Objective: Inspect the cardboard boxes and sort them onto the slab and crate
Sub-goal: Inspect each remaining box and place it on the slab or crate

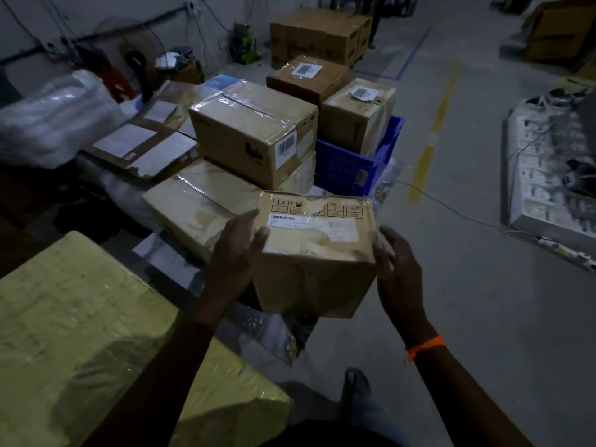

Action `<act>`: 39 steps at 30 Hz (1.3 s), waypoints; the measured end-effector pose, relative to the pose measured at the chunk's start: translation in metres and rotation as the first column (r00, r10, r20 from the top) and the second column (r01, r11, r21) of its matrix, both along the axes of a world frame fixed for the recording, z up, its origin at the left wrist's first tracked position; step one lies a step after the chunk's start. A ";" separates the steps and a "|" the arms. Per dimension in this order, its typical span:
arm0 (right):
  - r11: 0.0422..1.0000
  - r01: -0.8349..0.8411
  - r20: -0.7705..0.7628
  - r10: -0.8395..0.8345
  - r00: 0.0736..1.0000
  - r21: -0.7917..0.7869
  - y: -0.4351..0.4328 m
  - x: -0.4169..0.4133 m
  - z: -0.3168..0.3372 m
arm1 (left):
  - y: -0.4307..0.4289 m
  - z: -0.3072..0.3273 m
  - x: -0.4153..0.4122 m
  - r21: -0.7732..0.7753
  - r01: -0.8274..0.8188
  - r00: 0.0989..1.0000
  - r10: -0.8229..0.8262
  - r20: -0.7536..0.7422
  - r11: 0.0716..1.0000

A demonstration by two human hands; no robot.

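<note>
The left hand (237,250) is pressing its spread grip against the left side of a taped cardboard box (317,253), held above the slab's (274,330) near edge. The right hand (398,272) is cupping its right side, fingers spread. Beyond, the blue crate (350,162) is holding another box (356,114).

Both arms reach forward, forearms converging. Left hand (237,250) flat, fingers together, thumb up top. Right hand (398,269) opposite it, palm facing inward, fingers spread and slightly curled. Orange band (425,346) on right wrist.
</note>
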State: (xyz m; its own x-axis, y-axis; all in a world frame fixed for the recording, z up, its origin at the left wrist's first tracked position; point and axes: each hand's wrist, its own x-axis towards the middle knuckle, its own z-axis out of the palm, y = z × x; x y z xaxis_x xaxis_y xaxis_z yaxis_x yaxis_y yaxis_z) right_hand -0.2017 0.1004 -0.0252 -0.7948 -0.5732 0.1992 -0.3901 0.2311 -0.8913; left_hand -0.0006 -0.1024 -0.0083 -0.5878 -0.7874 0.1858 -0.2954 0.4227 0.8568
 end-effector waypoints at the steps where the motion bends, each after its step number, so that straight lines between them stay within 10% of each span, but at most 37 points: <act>1: 0.997 -0.066 -0.101 0.069 0.993 0.034 -0.010 0.001 0.013 | 0.000 0.010 -0.011 -0.135 0.071 0.997 -0.066 0.040 0.988; 9: 0.673 -0.122 -0.372 0.540 0.755 0.729 -0.074 0.004 0.018 | -0.001 -0.006 -0.051 -0.485 0.450 0.779 -0.064 0.624 0.750; 39: 0.855 -0.197 -0.491 0.448 0.747 0.480 -0.010 0.029 -0.005 | 0.020 -0.024 -0.007 -0.492 0.414 0.830 -0.097 0.549 0.766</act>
